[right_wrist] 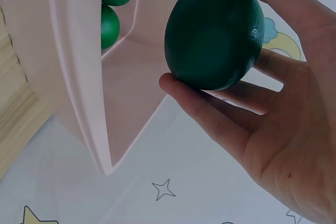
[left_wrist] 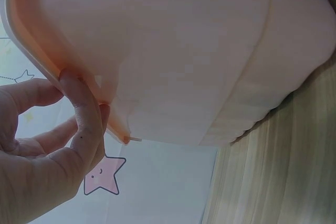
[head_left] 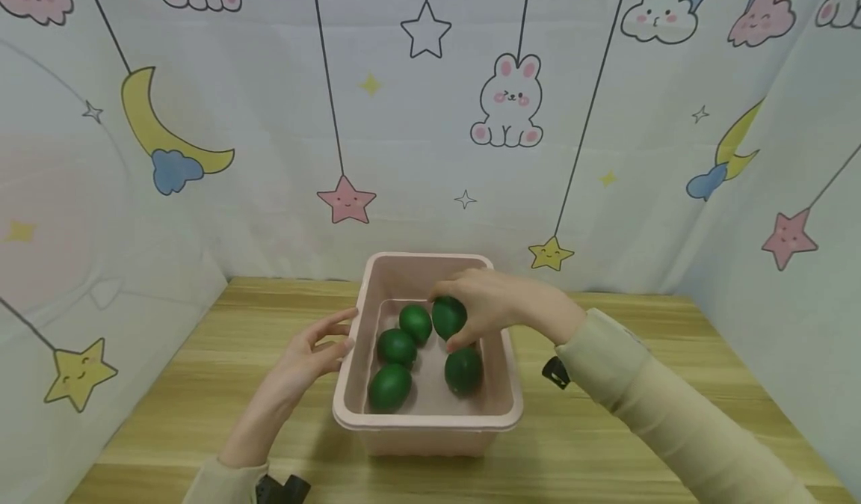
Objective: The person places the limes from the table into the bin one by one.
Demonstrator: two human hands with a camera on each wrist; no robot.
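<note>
A pink plastic bin (head_left: 430, 422) stands on the table, with several dark green limes (head_left: 391, 388) inside. My right hand (head_left: 494, 302) reaches over the bin's right side, thumb and fingers gripping one lime (right_wrist: 214, 34). In the right wrist view the held lime shows whole between thumb and fingertips, its skin smooth and glossy. Another lime (head_left: 463, 371) lies just below that hand in the head view. On the bin's left side, my left hand (head_left: 311, 356) holds the rim with bent fingers; in the left wrist view the fingertips tuck beneath the lip (left_wrist: 34, 45).
The bin rests on a wood-grain table (head_left: 269, 392). Behind it hangs a white curtain (head_left: 417, 152) printed with stars, moons and rabbits, which also closes in both sides. Dark camera mounts (head_left: 555, 372) sit at the wrists.
</note>
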